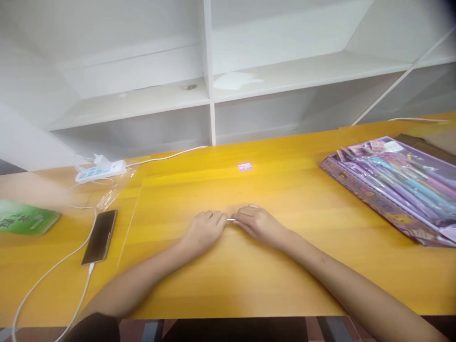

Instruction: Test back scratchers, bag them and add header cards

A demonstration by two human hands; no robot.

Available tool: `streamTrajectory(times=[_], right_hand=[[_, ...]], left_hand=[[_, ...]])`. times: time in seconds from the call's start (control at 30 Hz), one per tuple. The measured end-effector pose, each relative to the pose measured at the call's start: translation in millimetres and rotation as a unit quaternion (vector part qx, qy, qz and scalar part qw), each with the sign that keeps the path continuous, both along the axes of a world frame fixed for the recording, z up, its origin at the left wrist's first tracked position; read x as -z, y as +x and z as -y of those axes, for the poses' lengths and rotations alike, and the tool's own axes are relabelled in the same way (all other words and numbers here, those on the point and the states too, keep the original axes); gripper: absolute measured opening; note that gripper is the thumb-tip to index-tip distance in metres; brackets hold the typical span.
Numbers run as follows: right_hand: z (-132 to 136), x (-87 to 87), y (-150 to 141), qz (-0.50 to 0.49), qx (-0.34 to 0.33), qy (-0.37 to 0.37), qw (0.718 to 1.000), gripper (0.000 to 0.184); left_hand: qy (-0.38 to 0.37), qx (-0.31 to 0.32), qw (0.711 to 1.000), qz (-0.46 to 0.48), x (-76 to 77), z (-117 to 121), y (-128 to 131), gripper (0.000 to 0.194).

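Note:
Both my hands rest on the yellow wooden table (pixel 292 266), fingertips nearly meeting at its middle. My left hand (pixel 204 230) has its fingers curled and pinched toward a tiny thin white object (pixel 231 219). My right hand (pixel 257 222) is curled the same way and pinches the other end of that object. What the small white thing is I cannot make out. A little pink card or sticker (pixel 245 166) lies on the table beyond my hands, apart from them.
A purple plastic-wrapped pack of pens (pixel 395 190) lies at the right. At the left are a dark phone (pixel 100 236) on a white cable, a white power strip (pixel 100 170), crinkled clear plastic and a green packet (pixel 24 217). White shelving (pixel 210 95) stands behind the table.

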State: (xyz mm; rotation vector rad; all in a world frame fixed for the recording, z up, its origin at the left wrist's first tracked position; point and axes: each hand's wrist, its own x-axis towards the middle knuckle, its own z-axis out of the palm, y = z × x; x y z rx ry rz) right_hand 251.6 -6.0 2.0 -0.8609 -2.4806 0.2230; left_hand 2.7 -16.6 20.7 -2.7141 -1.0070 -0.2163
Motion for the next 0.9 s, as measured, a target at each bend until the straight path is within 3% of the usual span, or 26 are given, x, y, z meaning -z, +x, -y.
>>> streamTrajectory(times=[0.17, 0.27, 0.43, 0.5, 0.6, 0.73, 0.8, 0.9], right_hand=[[-12.5, -17.4, -13.3, 0.15, 0.088, 0.064, 0.983, 0.031], [-23.6, -39.8, -27.3, 0.228, 0.145, 0.058, 0.961, 0.025], [-37.7, -79.9, -58.4, 0.242, 0.186, 0.045, 0.951, 0.042], [-44.1, -87.9, -52.7, 0.245, 0.181, 0.045, 0.951, 0.046], [-57.9, -89.5, 5.4, 0.272, 0.179, 0.032, 0.945, 0.036], [-72.8, -77.1, 144.3, 0.313, 0.225, 0.01, 0.923, 0.034], [-72.8, -66.1, 199.5, 0.308, 0.214, 0.006, 0.927, 0.037], [-64.2, -49.1, 235.2, 0.29, 0.207, -0.002, 0.934, 0.034]], left_hand=[[-0.089, -0.074, 0.991, -0.072, -16.2, -3.7, 3.3, 0.015], [-0.085, -0.119, 0.987, -0.064, -31.9, -15.2, 1.5, 0.022], [-0.063, -0.186, 0.98, -0.046, -65.4, -33.6, 9.7, 0.023], [-0.078, -0.21, 0.972, -0.064, -77.8, -40.6, 2.6, 0.025], [-0.079, -0.249, 0.962, -0.084, -91.8, -51.8, -41.0, 0.026], [-0.035, -0.326, 0.938, -0.116, -96.5, -63.2, -135.9, 0.027], [-0.031, -0.296, 0.945, -0.133, -92.2, -65.6, -169.9, 0.025], [-0.016, -0.281, 0.95, -0.133, -82.8, -67.0, -186.6, 0.026]])
